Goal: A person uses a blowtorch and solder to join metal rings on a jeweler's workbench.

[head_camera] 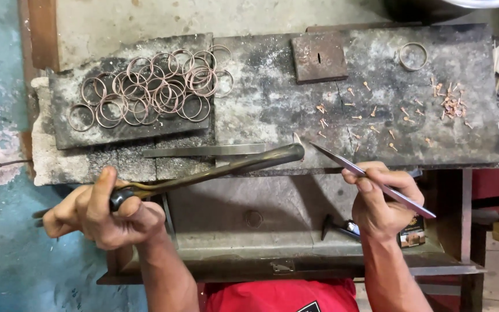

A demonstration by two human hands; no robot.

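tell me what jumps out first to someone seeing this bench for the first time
The pile of copper-coloured wire rings heaped on a dark slab at the upper left draws the eye first. Next, the left hand holds a long brass torch pipe reaching toward the centre, while the right hand holds slim metal tweezers angled at its tip. Small copper bits lie scattered across the charred block to the right, with one lone ring above them.

Torch pipe's (215, 169) back end is buried in the left hand (102, 208), so no telling how it ends. A metal bowl (480, 3) at the far right edge is cut off, only its rim shows. The little copper bits (451, 104) are too tiny to make out. A small box (412, 237) hides behind the right hand (382, 202).
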